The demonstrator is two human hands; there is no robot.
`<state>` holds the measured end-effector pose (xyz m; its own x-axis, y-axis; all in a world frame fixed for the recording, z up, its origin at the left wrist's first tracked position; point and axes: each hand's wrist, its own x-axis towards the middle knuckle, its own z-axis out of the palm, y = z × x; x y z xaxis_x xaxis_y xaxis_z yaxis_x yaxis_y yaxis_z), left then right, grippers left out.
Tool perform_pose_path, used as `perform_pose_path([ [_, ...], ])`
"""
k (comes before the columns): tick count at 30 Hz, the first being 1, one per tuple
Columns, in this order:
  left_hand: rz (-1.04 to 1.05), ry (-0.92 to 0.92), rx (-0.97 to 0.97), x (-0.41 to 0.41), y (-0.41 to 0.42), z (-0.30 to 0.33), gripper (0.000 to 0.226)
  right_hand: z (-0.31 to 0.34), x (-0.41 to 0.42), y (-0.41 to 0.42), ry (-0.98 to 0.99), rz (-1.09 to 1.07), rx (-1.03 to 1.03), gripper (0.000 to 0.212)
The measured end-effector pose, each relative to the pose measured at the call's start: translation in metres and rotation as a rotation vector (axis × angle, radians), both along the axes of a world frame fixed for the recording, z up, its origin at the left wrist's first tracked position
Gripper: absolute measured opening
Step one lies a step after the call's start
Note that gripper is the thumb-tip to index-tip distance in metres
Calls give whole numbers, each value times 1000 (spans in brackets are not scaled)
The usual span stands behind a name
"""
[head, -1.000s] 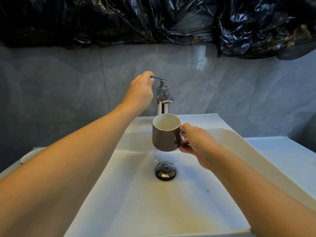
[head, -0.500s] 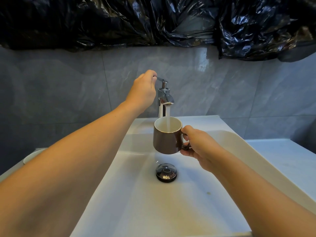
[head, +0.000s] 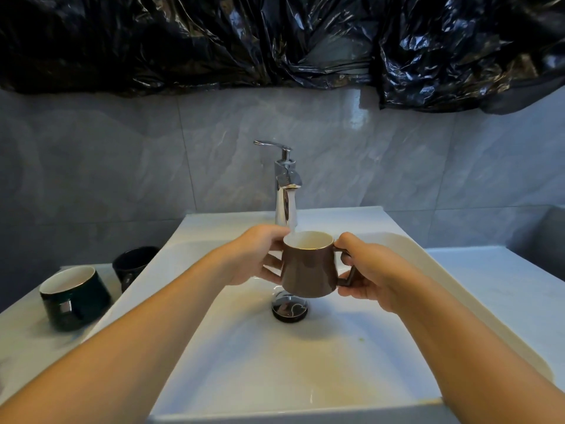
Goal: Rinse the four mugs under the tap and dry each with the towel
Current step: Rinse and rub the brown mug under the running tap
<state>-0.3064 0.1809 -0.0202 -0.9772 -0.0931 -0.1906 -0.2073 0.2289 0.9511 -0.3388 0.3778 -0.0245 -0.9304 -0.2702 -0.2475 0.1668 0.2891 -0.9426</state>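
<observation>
Hiding behind sink edge: black mug | towel unseen

At frame centre, both hands hold a brown mug upright over the sink, above the drain plug and below the tap. The left hand cups its side; the right hand grips the handle. Two dark mugs stand on the bench at left.
</observation>
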Motion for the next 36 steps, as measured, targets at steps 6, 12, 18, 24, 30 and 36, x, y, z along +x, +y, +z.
perform_pose_path([
  [6,-43,-43,196,10,-18,-3,43,3,4,-12,74,27,84,34],
  [12,-33,79,206,12,-9,-5,46,2,0,-12,200,-6,22,33],
  [18,-15,-9,6,23,-30,-5,45,-10,4,-30,133,228,131,37],
  [24,20,94,-147,11,-4,1,51,-2,-4,-20,186,61,40,31],
  [30,38,94,-282,21,-19,11,33,-4,4,-26,130,117,95,31],
  [36,461,460,-218,-31,-26,72,38,-6,1,-27,167,122,110,32],
])
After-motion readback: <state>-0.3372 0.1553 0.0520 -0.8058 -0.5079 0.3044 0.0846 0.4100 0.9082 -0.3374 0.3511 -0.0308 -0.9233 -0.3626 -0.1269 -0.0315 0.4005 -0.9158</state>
